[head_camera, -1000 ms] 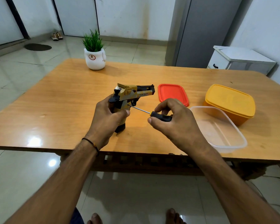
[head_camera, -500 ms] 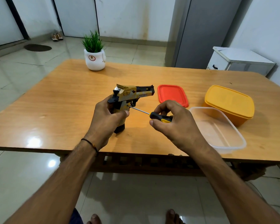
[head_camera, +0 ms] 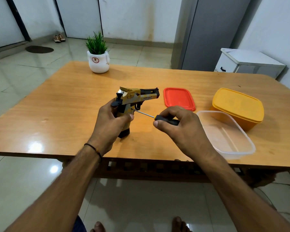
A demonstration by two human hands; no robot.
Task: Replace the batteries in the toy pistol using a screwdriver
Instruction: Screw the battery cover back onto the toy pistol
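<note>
Holding the toy pistol (head_camera: pixel 134 97) upright at the centre of the frame, I have my left hand (head_camera: pixel 110 124) wrapped round its grip, thumb laid across the near side. The black base points down at the table (head_camera: pixel 57 114); I cannot tell whether it touches the wood.

My right hand (head_camera: pixel 179 129), just right of centre, pinches the black handle of the screwdriver (head_camera: pixel 155 116) between thumb and curled fingers. The thin shaft runs up and left to the side of the grip, just below the trigger, and the tip meets the plastic there. I take that spot for the battery cover's screw, though the screw itself is too small to see.

To do this well, I want the shaft dead in line with the screw, not slanted, and a firm push inward while I roll the handle in my fingertips. My left hand has to brace against that push so the pistol does not twist. My left thumb lies just below the tip, so a slip could jab it.

The open clear tub (head_camera: pixel 224 136) at the lower right looks a handy place for 1 loose screw.
</note>
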